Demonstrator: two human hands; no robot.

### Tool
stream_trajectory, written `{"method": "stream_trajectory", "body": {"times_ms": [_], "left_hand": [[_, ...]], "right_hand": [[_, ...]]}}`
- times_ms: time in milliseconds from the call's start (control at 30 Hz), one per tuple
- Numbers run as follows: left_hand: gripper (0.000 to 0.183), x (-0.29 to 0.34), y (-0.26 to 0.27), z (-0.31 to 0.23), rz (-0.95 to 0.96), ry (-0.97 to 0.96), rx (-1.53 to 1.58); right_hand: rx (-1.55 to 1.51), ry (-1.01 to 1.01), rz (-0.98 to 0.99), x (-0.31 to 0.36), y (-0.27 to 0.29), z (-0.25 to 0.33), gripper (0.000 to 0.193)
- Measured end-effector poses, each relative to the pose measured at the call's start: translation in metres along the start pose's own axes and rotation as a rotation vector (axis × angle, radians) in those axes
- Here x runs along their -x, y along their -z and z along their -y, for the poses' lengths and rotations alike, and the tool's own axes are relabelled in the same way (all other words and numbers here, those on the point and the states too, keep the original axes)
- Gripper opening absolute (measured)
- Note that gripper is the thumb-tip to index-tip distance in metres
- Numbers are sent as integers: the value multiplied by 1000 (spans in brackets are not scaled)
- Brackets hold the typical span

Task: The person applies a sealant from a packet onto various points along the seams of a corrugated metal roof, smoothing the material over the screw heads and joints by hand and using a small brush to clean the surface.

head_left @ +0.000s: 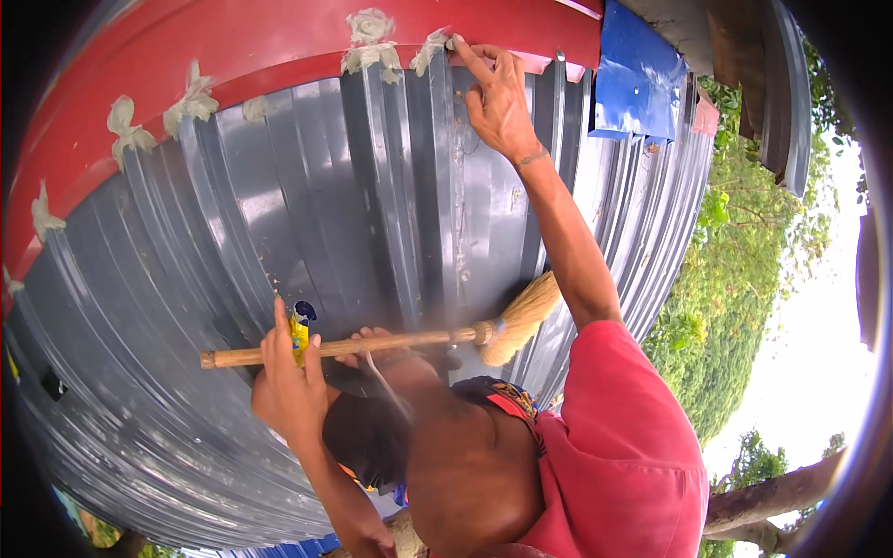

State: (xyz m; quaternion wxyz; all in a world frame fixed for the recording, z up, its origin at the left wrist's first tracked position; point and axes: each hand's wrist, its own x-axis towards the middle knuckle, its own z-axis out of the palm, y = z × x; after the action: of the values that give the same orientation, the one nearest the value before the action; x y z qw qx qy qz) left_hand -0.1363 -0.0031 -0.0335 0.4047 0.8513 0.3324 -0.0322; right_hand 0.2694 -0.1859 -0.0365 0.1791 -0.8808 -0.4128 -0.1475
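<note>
My right hand [500, 98] reaches up to the red metal flashing [270, 42]. Its index finger is stretched out at a smeared patch of grey-white putty [430, 51], and grey stuff shows at the fingertip. Lower on the left, my left hand [293, 377] holds a small yellow-and-blue container [299, 333] between thumb and fingers, index finger pointing up. The container is partly hidden by the fingers. Just behind it lies the wooden handle of a straw broom [521, 321]. Another person's hand [374, 342], blurred, grips that handle.
Grey corrugated metal sheeting [307, 195] curves under the flashing, with more putty patches [191, 100] along the seam. A blue metal piece [637, 79] is at the upper right. A blurred person's body crowds the lower middle. Green trees [726, 298] stand on the right.
</note>
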Motion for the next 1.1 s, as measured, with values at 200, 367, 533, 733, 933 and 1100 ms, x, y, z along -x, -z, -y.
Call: {"method": "stream_trajectory", "body": {"times_ms": [200, 367, 533, 733, 933, 1100], "left_hand": [[60, 1, 1, 3, 19, 15, -29], [61, -2, 0, 0, 59, 38, -24], [61, -4, -1, 4, 58, 20, 10], [61, 2, 2, 5, 66, 2, 7], [62, 0, 0, 7, 99, -28, 46], [62, 0, 4, 3, 116, -5, 25]], "right_hand": [[303, 65, -2, 10, -25, 0, 77], [450, 76, -18, 17, -32, -1, 73], [453, 145, 1, 22, -20, -7, 70], [224, 65, -3, 15, 8, 3, 65], [141, 65, -90, -14, -2, -8, 63], [126, 77, -91, -13, -6, -10, 64]]}}
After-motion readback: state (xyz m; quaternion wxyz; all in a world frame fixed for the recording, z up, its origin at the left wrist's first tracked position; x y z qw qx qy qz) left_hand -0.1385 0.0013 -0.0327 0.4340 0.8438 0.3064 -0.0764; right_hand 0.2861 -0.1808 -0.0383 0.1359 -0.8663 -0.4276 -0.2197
